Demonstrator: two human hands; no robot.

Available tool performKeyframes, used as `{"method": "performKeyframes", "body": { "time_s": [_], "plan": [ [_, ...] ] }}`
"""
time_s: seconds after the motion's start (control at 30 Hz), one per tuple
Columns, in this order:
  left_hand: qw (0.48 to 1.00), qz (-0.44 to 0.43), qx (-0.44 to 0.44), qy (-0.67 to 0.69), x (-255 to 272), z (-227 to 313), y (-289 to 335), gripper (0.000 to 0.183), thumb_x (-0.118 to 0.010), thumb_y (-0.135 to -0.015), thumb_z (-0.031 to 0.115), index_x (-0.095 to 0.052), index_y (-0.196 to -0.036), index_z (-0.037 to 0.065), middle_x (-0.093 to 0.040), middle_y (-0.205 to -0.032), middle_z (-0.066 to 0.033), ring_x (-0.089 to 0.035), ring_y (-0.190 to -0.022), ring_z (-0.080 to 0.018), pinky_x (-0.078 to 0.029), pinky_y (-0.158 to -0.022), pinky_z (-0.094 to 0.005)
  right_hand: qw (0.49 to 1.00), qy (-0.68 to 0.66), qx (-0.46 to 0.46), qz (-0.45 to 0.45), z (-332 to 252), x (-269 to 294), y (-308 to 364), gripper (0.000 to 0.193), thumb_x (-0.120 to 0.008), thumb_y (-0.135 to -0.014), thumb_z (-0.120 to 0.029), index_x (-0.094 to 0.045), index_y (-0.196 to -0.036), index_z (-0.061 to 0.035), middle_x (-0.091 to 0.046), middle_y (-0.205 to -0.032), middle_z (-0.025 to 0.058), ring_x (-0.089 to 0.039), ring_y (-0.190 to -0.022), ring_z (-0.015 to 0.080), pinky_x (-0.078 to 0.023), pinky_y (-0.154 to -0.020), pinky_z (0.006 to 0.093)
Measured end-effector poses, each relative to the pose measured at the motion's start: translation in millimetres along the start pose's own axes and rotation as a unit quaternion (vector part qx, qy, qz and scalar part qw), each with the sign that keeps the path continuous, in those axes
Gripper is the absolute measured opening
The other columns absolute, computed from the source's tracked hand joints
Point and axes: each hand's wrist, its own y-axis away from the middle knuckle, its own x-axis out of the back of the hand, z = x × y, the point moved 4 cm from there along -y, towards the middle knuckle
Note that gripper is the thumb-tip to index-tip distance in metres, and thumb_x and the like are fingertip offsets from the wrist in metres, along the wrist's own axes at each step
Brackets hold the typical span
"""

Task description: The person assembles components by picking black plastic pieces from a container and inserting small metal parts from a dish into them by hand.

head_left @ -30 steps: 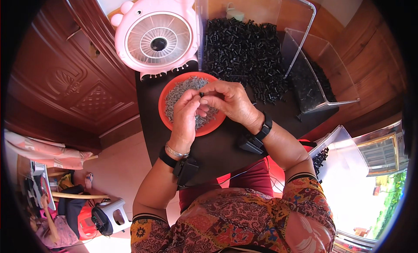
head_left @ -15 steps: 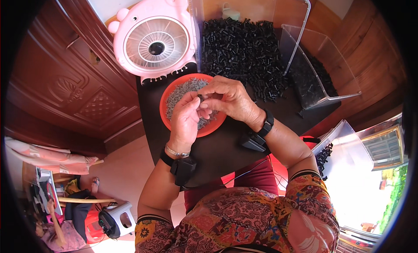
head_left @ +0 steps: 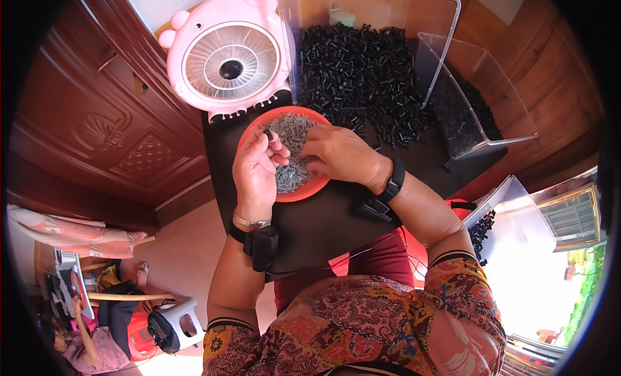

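My left hand is raised at the left side of an orange bowl, closed in a pinch. A small black plastic piece sits between its thumb and fingertips. The bowl holds a heap of tiny grey pieces. Over the bowl's right side is my right hand, its fingers curled down at the grey heap. Those fingertips are partly hidden, and what they pinch, if anything, does not show. Behind it lies a large pile of short black plastic pieces.
A pink animal-shaped fan stands left of the pile. Clear plastic bins lie open around the black pieces. The dark table ends near my lap. A person sits far left beside a white stool.
My hands have parted. The left has moved slightly left, keeping the small black piece, and the right has let go of it and dropped toward the grey pieces.
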Motion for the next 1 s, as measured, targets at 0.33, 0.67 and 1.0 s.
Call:
{"method": "performKeyframes", "body": {
  "time_s": [0.33, 0.67, 1.0],
  "plan": [
    [1.0, -0.011, 0.023, -0.013, 1, -6, -1, 0.014, -0.05, -0.094, 0.022, -0.053, -0.092, 0.008, -0.058, -0.084, -0.0045, -0.059, -0.073, -0.0163, -0.046, -0.063, -0.0267, 0.994, 0.087, -0.024, 0.063, 2, -11, -1, 0.009, -0.067, -0.069, -0.011, -0.061, -0.076, -0.0078, -0.056, -0.078, 0.0075, -0.059, -0.08, 0.0267, -0.05, -0.07, 0.0372],
    [0.999, -0.02, 0.031, -0.021, -3, -6, 0, 0.016, -0.05, -0.094, 0.023, -0.053, -0.092, 0.007, -0.058, -0.083, -0.005, -0.059, -0.072, -0.0161, -0.046, -0.062, -0.0266, 0.996, 0.073, 0.016, 0.05, 5, -8, -2, 0.009, -0.066, -0.069, -0.012, -0.059, -0.072, -0.0066, -0.056, -0.077, 0.0076, -0.058, -0.079, 0.0272, -0.049, -0.071, 0.0382],
    [0.999, -0.012, 0.04, -0.016, -8, -6, 3, 0.016, -0.049, -0.093, 0.022, -0.053, -0.091, 0.007, -0.057, -0.082, -0.0053, -0.058, -0.072, -0.0162, -0.046, -0.063, -0.0268, 0.996, 0.06, 0.002, 0.06, -1, -10, -1, 0.011, -0.067, -0.07, -0.012, -0.059, -0.076, -0.0058, -0.056, -0.078, 0.0085, -0.058, -0.08, 0.0287, -0.049, -0.071, 0.0388]
  ]
}}
